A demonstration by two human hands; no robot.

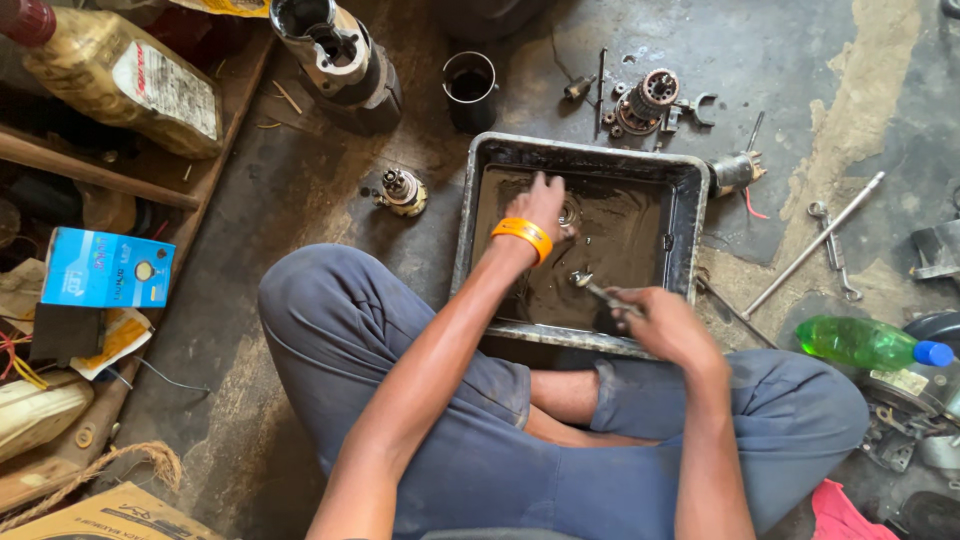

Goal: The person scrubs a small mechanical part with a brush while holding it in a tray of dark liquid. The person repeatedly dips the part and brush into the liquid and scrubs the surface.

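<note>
Two bare hands worked inside one square metal tray (690, 215) that stood on the dirty floor and held dark, oily liquid. The left hand (541, 205), with one orange wristband (523, 236), reached to the far part of the tray and touched a small round metal part (569, 213) in the liquid; if the fingers were closed on it, I could not tell. The right hand (668, 325) was clenched around one thin metal tool (597, 290), whose tip lay over the liquid near the front wall of the tray.

Behind the tray stood one small black can (470, 92), open on top, its inside too dark to see. Beside it lay one gear-like rotor part (648, 98) among several small pieces. One brass-coloured part (403, 191) stood left of the tray. To the right lay one long steel rod (815, 243), one open-ended wrench (836, 250) and one green plastic bottle (860, 343) with a blue cap. At the far left were one blue carton (105, 268) and one big oil bottle (120, 75). The person's crossed legs in blue trousers (370, 340) came close up to the front edge of the tray.
</note>
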